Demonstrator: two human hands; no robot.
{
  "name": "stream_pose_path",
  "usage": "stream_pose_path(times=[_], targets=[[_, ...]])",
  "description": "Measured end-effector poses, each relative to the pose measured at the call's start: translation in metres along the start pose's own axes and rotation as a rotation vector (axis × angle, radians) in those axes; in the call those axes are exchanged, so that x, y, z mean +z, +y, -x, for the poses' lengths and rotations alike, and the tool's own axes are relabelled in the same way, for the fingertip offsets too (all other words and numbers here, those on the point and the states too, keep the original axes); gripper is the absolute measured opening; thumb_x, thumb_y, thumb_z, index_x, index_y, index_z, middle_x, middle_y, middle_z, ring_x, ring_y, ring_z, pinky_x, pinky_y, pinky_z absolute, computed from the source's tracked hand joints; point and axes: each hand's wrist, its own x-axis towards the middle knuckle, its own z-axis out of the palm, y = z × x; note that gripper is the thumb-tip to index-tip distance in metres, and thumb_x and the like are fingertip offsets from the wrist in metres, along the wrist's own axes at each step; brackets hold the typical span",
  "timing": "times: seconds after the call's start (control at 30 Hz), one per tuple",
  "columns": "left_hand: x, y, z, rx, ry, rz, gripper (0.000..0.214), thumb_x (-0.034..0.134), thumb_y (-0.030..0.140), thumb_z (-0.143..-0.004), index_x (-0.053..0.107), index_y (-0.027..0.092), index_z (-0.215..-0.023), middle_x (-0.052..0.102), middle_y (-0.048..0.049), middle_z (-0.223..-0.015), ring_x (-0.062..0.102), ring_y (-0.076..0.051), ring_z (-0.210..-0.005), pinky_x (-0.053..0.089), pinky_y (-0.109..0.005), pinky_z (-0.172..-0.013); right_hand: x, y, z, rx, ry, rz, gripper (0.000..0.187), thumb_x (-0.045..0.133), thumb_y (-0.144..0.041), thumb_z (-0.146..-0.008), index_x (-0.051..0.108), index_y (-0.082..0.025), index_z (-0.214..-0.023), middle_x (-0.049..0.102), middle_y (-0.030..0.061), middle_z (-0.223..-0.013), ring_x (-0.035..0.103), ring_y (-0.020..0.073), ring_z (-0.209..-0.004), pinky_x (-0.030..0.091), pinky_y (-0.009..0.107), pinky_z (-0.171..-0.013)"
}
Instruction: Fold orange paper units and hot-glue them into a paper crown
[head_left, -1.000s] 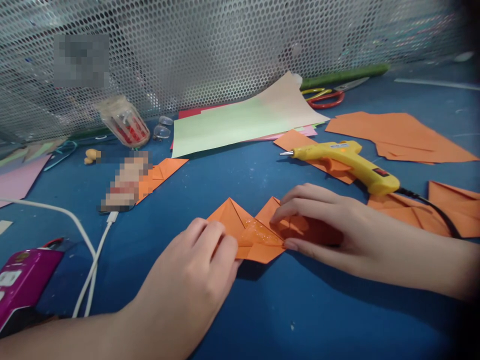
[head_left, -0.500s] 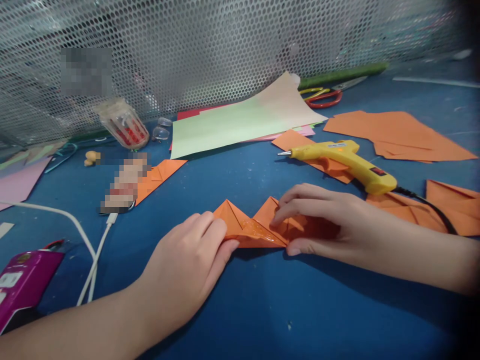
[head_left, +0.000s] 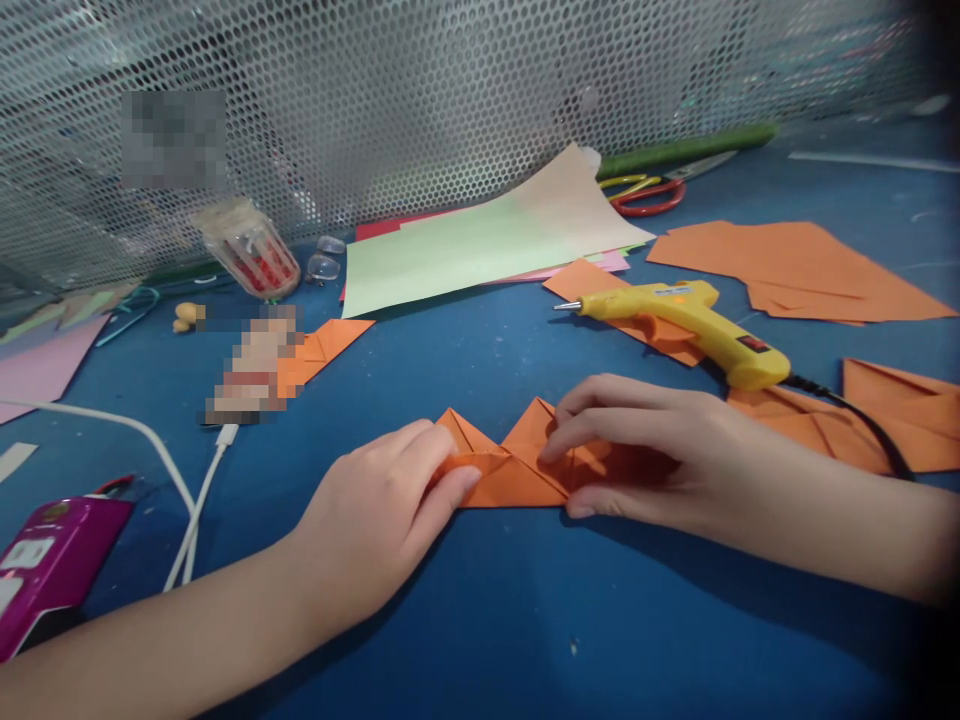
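A folded orange paper piece (head_left: 517, 470) lies on the blue table (head_left: 525, 620) in front of me. My left hand (head_left: 375, 520) pinches its left flap, thumb under and fingers pressed on top. My right hand (head_left: 645, 450) lies over the paper's right part, fingers pressed flat on it and thumb along its near edge. A yellow glue gun (head_left: 690, 315) rests just behind my right hand, its black cord running off to the right.
Other orange sheets (head_left: 795, 265) lie at the right, a pale green sheet (head_left: 487, 240) and red scissors (head_left: 652, 195) at the back by the perforated metal screen (head_left: 450, 90). A white cable (head_left: 191, 505) and a purple box (head_left: 45, 565) are at the left.
My left hand has folded the paper's left flap over and down, so the glue-speckled face is now covered and the piece lies flatter. My right hand has stayed on the paper.
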Motion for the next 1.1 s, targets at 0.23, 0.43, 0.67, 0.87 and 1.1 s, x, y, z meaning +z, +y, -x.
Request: stream_pose_path(times=[0.23, 0.43, 0.67, 0.87, 1.1], targets=[[0.002, 0.000, 0.002, -0.032, 0.034, -0.036, 0.034, 0.040, 0.032, -0.110, 0.043, 0.025, -0.077, 0.049, 0.0055, -0.068, 0.048, -0.015, -0.054, 0.033, -0.028, -0.052, -0.005, -0.001, -0.004, -0.017, -0.043, 0.067, 0.038, 0.073, -0.057, -0.093, 0.079, -0.035, -0.123, 0.073, 0.0070, -0.108, 0.075, 0.0202, -0.089, 0.063, 0.031, -0.081], [0.006, 0.002, 0.002, -0.012, 0.077, -0.171, 0.035, 0.035, 0.033, -0.112, 0.044, 0.025, -0.079, 0.046, 0.0058, -0.069, 0.047, -0.015, -0.054, 0.036, -0.027, -0.052, -0.008, -0.010, -0.007, 0.009, -0.093, 0.103, 0.036, 0.069, -0.049, -0.094, 0.079, -0.031, -0.123, 0.072, 0.0091, -0.111, 0.075, 0.0209, -0.091, 0.064, 0.033, -0.080], [0.002, 0.004, -0.002, 0.069, 0.018, -0.526, 0.030, 0.034, 0.029, -0.112, 0.054, 0.022, -0.091, 0.056, 0.0001, -0.079, 0.060, -0.017, -0.063, 0.048, -0.025, -0.054, -0.007, -0.018, -0.008, 0.044, -0.113, 0.079, 0.033, 0.067, -0.045, -0.092, 0.079, -0.030, -0.119, 0.072, 0.0101, -0.114, 0.075, 0.0223, -0.091, 0.065, 0.035, -0.079], [0.002, 0.006, -0.001, 0.045, -0.010, -0.525, 0.020, 0.039, 0.024, -0.109, 0.056, 0.021, -0.097, 0.057, -0.0008, -0.082, 0.062, -0.020, -0.064, 0.050, -0.028, -0.054, -0.004, -0.020, -0.007, -0.027, -0.079, 0.152, 0.029, 0.063, -0.041, -0.096, 0.079, -0.029, -0.116, 0.072, 0.0099, -0.106, 0.073, 0.0217, -0.088, 0.063, 0.033, -0.075], [0.010, 0.002, 0.001, 0.125, 0.133, -0.279, 0.021, 0.040, 0.016, -0.107, 0.060, 0.018, -0.104, 0.067, -0.0079, -0.100, 0.063, -0.024, -0.089, 0.057, -0.038, -0.078, 0.002, -0.017, -0.003, -0.118, -0.018, 0.245, 0.027, 0.059, -0.043, -0.101, 0.077, -0.026, -0.111, 0.072, 0.0084, -0.102, 0.073, 0.0207, -0.090, 0.061, 0.032, -0.076]])
